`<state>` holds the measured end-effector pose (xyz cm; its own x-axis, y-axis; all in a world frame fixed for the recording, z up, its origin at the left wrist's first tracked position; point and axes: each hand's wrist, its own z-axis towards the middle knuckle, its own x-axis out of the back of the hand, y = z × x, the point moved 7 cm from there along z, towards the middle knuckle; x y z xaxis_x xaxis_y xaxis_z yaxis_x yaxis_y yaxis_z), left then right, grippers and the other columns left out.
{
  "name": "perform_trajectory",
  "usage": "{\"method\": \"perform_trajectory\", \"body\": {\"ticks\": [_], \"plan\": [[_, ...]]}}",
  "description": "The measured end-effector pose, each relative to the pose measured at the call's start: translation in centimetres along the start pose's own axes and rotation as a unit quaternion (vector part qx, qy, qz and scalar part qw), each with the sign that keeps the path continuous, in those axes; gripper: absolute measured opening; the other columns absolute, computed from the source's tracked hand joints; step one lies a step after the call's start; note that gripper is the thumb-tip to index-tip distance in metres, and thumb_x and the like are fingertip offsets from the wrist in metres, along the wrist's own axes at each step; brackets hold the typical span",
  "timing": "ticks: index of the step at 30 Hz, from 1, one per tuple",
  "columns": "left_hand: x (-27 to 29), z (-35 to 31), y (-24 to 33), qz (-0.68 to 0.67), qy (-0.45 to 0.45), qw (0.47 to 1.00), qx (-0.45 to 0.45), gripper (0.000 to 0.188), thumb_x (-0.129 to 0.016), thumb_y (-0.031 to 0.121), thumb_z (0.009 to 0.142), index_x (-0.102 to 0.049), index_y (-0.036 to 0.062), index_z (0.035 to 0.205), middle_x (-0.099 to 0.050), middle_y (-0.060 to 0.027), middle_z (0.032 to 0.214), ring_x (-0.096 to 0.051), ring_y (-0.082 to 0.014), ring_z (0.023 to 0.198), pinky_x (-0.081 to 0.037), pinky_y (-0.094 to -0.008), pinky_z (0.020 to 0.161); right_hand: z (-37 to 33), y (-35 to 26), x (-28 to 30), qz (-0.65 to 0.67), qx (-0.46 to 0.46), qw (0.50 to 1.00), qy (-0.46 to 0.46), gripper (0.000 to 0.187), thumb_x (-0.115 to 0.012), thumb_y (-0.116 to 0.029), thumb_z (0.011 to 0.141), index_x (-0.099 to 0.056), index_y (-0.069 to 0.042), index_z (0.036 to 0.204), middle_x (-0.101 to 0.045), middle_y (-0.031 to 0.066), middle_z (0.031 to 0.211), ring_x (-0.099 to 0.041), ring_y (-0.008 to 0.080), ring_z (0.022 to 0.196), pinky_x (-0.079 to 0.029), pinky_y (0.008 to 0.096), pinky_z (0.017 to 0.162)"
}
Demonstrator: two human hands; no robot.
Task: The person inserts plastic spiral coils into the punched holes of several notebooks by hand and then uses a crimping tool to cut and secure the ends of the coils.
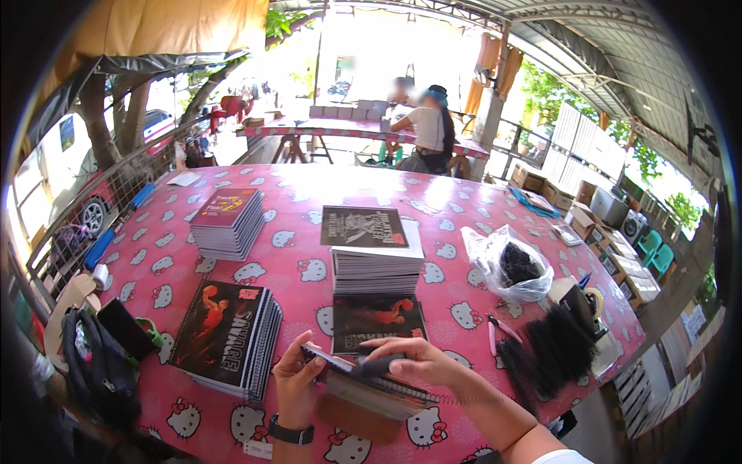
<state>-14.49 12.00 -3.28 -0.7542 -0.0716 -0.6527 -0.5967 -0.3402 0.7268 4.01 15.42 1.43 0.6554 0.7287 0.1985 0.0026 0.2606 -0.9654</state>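
Near the front edge of the table, my left hand (297, 380), with a dark watch on its wrist, grips one end of a notebook (377, 396) held tilted on its edge. My right hand (417, 359) reaches over the notebook's upper edge, fingers bent around a small dark thing I cannot make out. A thin black spiral coil (473, 400) sticks out from the notebook's right end, under my right forearm. Below the notebook is a brown block (352, 418). Just beyond my hands lies a black-covered notebook (377, 315) with a red figure.
Spiral-bound notebooks (224, 332) are stacked at left, with red-covered ones (226, 209) behind. A middle pile (377, 271) has a dark cover on top. At right lie black coils (556, 348), pink-handled pliers (504, 329) and a plastic bag (506, 263). Two people sit at a farther table.
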Motion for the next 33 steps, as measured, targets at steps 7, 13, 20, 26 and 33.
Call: {"method": "perform_trajectory", "body": {"ticks": [7,13,20,26,33], "plan": [[0.4,0.2,-0.1,0.037,0.004,0.999,0.002,0.044,-0.065,-0.004,0.079,-0.056,0.0017,0.122,-0.058,0.003,0.087,-0.051,-0.004,0.075,-0.042,-0.0181,0.068,0.9,-0.6,-0.2,0.12,0.048,0.992,0.009,0.031,-0.063,-0.027,0.087,-0.065,-0.003,0.106,-0.056,0.018,0.121,-0.049,0.0216,0.117,-0.039,0.0359,0.095],[0.4,0.0,-0.3,0.04,0.028,0.998,0.031,0.042,-0.066,0.0,0.08,-0.058,0.0022,0.12,-0.05,0.0066,0.083,-0.043,-0.0025,0.071,-0.037,-0.0171,0.065,1.3,-1.8,-1.0,0.113,0.079,0.99,-0.021,0.041,-0.061,-0.035,0.087,-0.063,0.0,0.109,-0.055,0.0188,0.121,-0.046,0.0237,0.12,-0.038,0.0365,0.096],[0.1,0.3,0.3,0.091,0.017,0.996,-0.017,0.038,-0.064,0.001,0.081,-0.06,0.0021,0.118,-0.049,0.0064,0.084,-0.041,-0.0028,0.073,-0.035,-0.0177,0.065,2.2,-0.2,0.0,0.057,0.031,0.998,0.012,0.041,-0.059,-0.033,0.089,-0.06,0.001,0.112,-0.052,0.0171,0.125,-0.044,0.0222,0.12,-0.034,0.0358,0.1],[0.5,0.2,-0.2,0.14,0.016,0.99,-0.001,0.039,-0.062,0.002,0.082,-0.058,0.0011,0.12,-0.044,0.0061,0.084,-0.036,-0.0027,0.074,-0.029,-0.019,0.062,2.5,1.0,1.2,0.024,-0.008,0.998,0.052,0.042,-0.058,-0.034,0.089,-0.06,0.0,0.113,-0.053,0.0174,0.125,-0.044,0.0229,0.121,-0.033,0.0363,0.1],[0.3,0.3,0.0,0.072,-0.005,0.997,-0.011,0.038,-0.061,0.001,0.084,-0.057,0.0032,0.122,-0.047,0.0068,0.085,-0.039,-0.0023,0.075,-0.033,-0.0176,0.067,4.1,1.2,0.6,0.005,-0.018,0.999,0.04,0.04,-0.058,-0.034,0.089,-0.062,0.0,0.11,-0.055,0.0181,0.122,-0.045,0.0232,0.12,-0.036,0.0345,0.096]]}}
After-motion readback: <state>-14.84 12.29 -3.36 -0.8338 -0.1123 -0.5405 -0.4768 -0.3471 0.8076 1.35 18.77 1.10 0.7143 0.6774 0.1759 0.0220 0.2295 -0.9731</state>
